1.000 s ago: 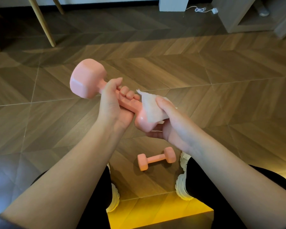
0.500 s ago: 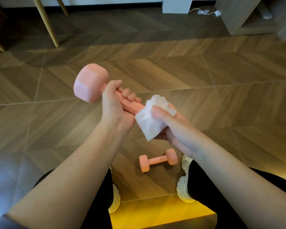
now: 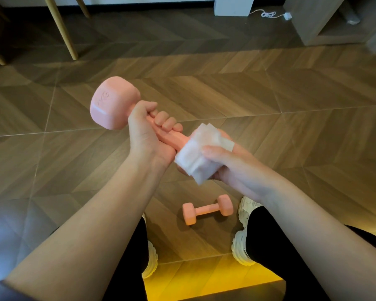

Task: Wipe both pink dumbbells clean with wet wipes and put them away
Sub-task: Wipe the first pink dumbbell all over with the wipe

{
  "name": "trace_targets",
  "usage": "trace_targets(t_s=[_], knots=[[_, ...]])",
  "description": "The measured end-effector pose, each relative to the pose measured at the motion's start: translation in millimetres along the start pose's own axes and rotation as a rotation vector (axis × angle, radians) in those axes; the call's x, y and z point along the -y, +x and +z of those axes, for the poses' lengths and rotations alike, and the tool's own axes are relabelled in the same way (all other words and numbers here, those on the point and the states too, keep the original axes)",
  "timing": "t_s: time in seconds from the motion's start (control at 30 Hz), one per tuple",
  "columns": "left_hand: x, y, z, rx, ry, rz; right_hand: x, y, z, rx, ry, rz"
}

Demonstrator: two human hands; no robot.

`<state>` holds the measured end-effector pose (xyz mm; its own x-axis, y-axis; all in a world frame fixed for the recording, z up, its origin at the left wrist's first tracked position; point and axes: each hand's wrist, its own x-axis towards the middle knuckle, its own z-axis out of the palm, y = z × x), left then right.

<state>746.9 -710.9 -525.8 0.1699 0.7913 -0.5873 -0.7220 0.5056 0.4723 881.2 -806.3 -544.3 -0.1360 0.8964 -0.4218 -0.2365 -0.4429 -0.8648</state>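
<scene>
My left hand (image 3: 148,135) grips the handle of a pink dumbbell (image 3: 113,103), held tilted in the air with its far head up and to the left. My right hand (image 3: 228,166) presses a folded white wet wipe (image 3: 195,155) around the dumbbell's near head, which is almost fully covered. A second pink dumbbell (image 3: 206,209) lies on the wooden floor below my hands, between my two white shoes.
Wooden chair legs (image 3: 61,29) stand at the back left. A white block (image 3: 233,5) and a white cable (image 3: 269,14) sit at the back. A wooden cabinet (image 3: 313,20) stands at the back right. My white shoes (image 3: 241,248) flank the floor dumbbell.
The wipe has slid around the near head of the held dumbbell, from its top toward its near side. The dumbbell's far head has turned slightly, now showing its end marking.
</scene>
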Motion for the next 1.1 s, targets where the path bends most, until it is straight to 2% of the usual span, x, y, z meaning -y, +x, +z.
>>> trace_targets(t_s=[0.17, 0.27, 0.43, 0.63, 0.8, 0.93, 1.03, 1.1], knots=[[4, -2, -1, 0.094, 0.067, 0.018, -8, 3, 3, 0.014, 0.04, 0.124], [3, -2, 0, 0.081, 0.068, 0.028, -5, 2, 0, -0.014, 0.104, 0.061], [4, 4, -4, -0.022, 0.054, 0.011, -11, 2, 5, -0.119, -0.035, -0.052], [-8, 7, -2, -0.034, 0.017, 0.008, -2, 2, 1, -0.009, 0.014, -0.045], [-3, 4, -4, 0.002, 0.048, 0.006, -5, 4, 12, -0.092, -0.092, -0.014], [-1, 2, -1, 0.054, 0.043, 0.02, -2, 3, 2, -0.023, 0.058, 0.148], [0, 3, -1, 0.048, 0.026, 0.01, 1, -1, -5, 0.022, 0.191, 0.13], [1, 5, -2, 0.014, 0.052, 0.008, -1, 0, -2, -0.038, 0.154, 0.086]])
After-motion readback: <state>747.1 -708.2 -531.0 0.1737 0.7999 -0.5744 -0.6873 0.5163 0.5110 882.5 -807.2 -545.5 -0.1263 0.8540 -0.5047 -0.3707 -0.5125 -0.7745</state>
